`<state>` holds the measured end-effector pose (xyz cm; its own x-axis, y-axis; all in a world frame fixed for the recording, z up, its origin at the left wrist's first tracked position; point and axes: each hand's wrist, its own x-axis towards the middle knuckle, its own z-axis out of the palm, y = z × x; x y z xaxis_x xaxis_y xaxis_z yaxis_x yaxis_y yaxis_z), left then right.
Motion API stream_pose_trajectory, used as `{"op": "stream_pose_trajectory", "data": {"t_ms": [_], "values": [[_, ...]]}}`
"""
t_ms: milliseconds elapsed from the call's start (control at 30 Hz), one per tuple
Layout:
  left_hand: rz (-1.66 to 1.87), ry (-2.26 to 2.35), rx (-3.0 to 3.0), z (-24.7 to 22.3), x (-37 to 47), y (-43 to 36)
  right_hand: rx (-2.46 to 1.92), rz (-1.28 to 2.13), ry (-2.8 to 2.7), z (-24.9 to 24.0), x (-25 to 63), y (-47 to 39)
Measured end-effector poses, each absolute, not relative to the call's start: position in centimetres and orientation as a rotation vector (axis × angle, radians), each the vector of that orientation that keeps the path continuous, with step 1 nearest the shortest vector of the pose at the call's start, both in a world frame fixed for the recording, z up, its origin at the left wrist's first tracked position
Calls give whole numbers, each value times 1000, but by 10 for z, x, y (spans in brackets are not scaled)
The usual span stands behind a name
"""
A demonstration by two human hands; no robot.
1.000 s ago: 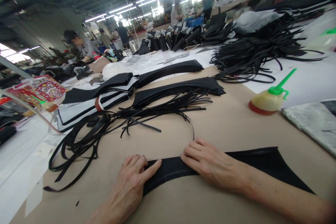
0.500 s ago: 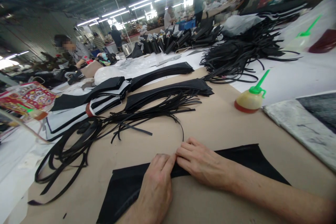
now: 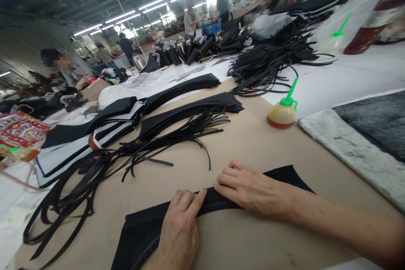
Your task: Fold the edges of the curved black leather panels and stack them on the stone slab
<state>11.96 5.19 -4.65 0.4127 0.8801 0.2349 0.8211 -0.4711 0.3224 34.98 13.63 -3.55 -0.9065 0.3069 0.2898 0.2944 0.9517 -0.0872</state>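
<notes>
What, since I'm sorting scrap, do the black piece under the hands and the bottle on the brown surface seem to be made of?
The black piece looks like low-sheen leather or a synthetic like it: dark, smooth, thin; which, I can't tell. The bottle looks like smooth, translucent plastic, since reddish liquid shows through its yellowish wall.

The right hand [image 3: 245,187] has slid along the black piece [image 3: 141,225], opening a small gap from the left hand [image 3: 182,223].

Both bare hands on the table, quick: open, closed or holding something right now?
Left hand: palm down on the curved black sheet piece; grip can't be told.
Right hand: fingers bunched at its upper edge; any pinch is hidden.
</notes>
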Motion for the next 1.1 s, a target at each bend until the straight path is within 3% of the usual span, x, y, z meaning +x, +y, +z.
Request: {"op": "stream_pose_trajectory", "data": {"t_ms": [600,1100], "values": [[270,1586,2772,-46,126,60,-489,81,-2798,-38,379,136],[297,1557,2763,-36,126,68,-553,159,-2834,-35,406,135]]}}
